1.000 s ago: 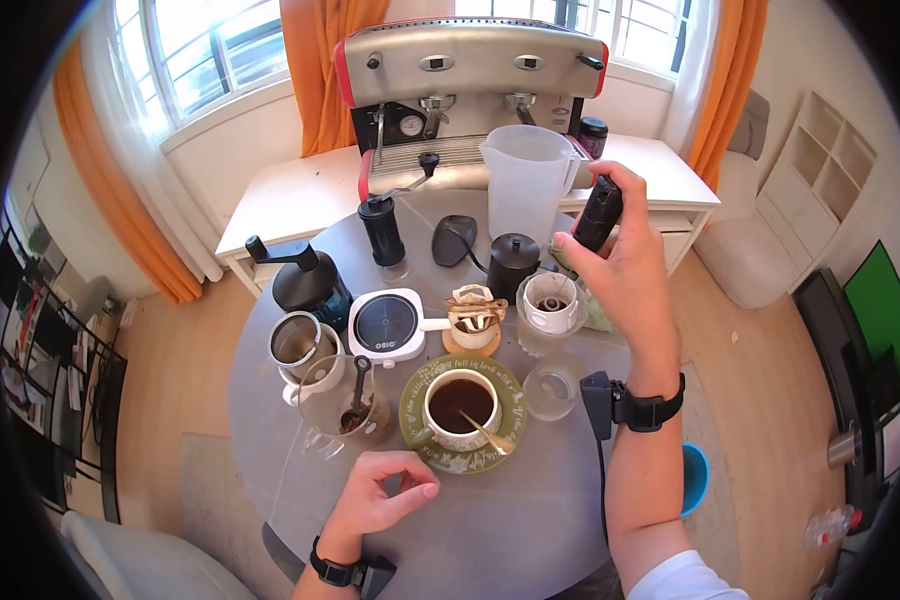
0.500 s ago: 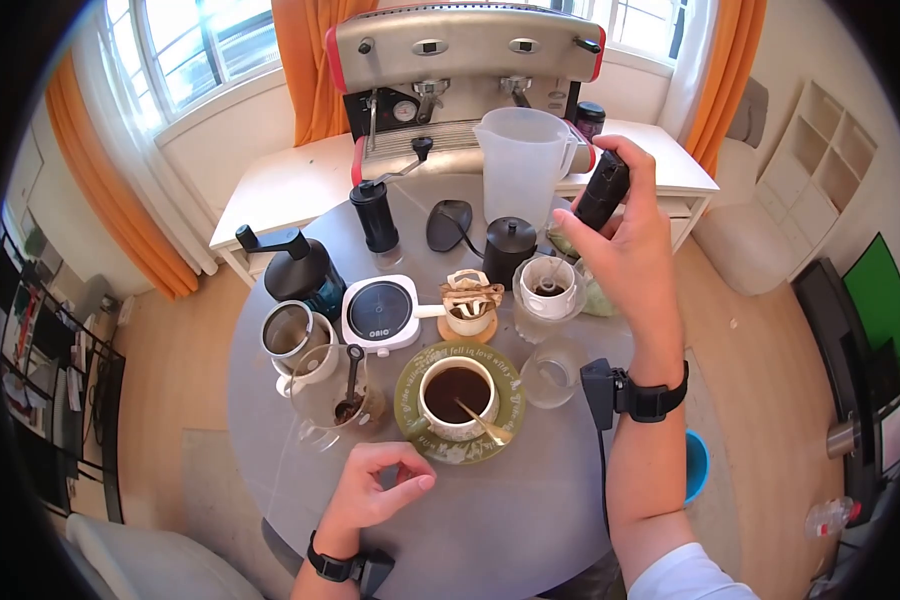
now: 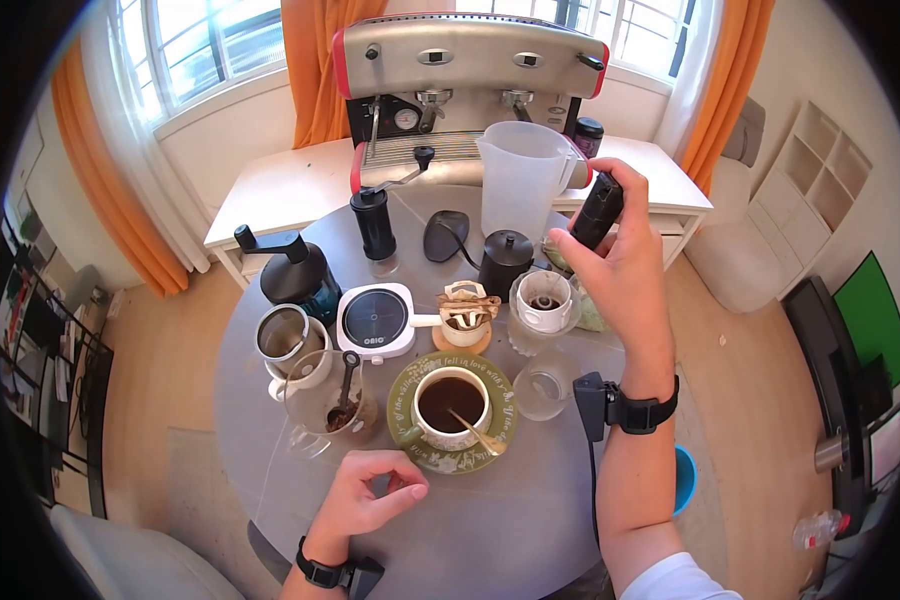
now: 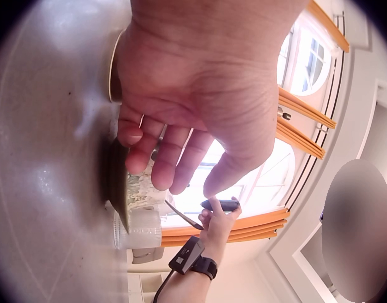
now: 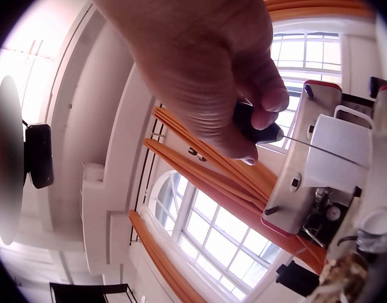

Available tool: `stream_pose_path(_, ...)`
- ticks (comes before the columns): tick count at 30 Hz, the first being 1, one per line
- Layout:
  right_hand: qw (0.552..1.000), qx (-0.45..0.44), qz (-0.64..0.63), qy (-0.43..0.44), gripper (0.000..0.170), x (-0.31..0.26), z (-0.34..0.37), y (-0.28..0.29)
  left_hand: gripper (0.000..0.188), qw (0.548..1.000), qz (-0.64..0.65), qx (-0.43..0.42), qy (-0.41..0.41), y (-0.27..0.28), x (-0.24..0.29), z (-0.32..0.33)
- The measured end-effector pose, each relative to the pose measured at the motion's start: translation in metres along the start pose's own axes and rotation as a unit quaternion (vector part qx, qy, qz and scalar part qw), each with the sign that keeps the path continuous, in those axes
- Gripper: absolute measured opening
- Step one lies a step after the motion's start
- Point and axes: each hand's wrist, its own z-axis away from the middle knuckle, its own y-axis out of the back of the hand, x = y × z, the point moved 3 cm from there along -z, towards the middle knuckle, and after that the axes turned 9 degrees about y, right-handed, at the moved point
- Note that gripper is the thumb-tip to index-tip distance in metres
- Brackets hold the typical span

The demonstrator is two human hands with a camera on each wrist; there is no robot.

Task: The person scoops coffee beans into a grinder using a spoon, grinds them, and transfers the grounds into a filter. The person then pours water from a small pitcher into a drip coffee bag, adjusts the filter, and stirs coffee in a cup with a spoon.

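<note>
My right hand (image 3: 625, 260) grips a black handheld tool (image 3: 598, 210) above the right side of the grey table. In the right wrist view a thin metal shaft (image 5: 319, 149) comes out of the tool (image 5: 256, 126). Below it, a white cup (image 3: 544, 318) sits in a clear glass vessel; a ring shape shows inside, but its link to the shaft is unclear. My left hand (image 3: 370, 492) holds nothing, its fingers loosely curled, just in front of a green saucer (image 3: 402, 385). On the saucer stands a cup of dark liquid (image 3: 450, 402) with a gold spoon (image 3: 485, 438).
Behind the cups are a clear pitcher (image 3: 520, 185), a black kettle (image 3: 507, 262) and a hand grinder (image 3: 374, 225). To the left stand a scale (image 3: 375, 318), a larger grinder (image 3: 305, 285) and a glass server (image 3: 320, 410). An empty-looking glass (image 3: 543, 388) is right of the saucer.
The head view has tilted and shifted slightly. Against the table things, both hands look nearly unmoved, and the black tool remains in the right hand.
</note>
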Motion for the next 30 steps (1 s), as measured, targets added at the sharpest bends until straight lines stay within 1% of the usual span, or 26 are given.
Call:
stream_pose_path(2,1.0,0.013,-0.013,-0.011,0.07,-0.0016,0.0004,0.0009,0.008,1.0,0.001,-0.002,0.003,0.0008,0.0003,0.0004)
stream_pose_path(4,1.0,0.008,-0.009,-0.008,0.07,-0.0005,0.0001,0.0007,0.01,0.999,-0.011,-0.019,0.026,0.0028,-0.0007,0.0005)
stream_pose_path(11,1.0,0.01,-0.017,-0.001,0.07,-0.0007,-0.0005,0.0019,0.009,1.0,-0.005,-0.019,0.019,0.0019,-0.0042,-0.0001)
stream_pose_path(13,1.0,0.008,-0.017,0.004,0.069,0.0005,0.0003,0.0003,0.008,1.0,0.006,-0.003,0.005,0.0,-0.0036,-0.0004)
stream_pose_path(20,1.0,0.005,-0.01,-0.001,0.069,-0.0015,-0.0002,0.0019,0.008,1.0,0.008,-0.004,0.018,-0.0002,-0.002,0.0004)
stream_pose_path(23,1.0,0.001,-0.009,0.01,0.069,0.0008,0.0006,0.0006,0.009,1.0,0.006,-0.006,0.017,-0.0008,-0.0013,-0.0003)
stream_pose_path(26,1.0,0.015,-0.018,0.003,0.069,-0.0009,0.0002,0.0019,0.008,1.0,0.0,-0.002,0.006,0.0002,-0.0017,-0.0001)
stream_pose_path(30,1.0,0.007,-0.01,0.0,0.069,0.0003,0.0007,0.0027,0.008,1.0,0.004,-0.003,0.012,-0.0004,-0.0022,0.0)
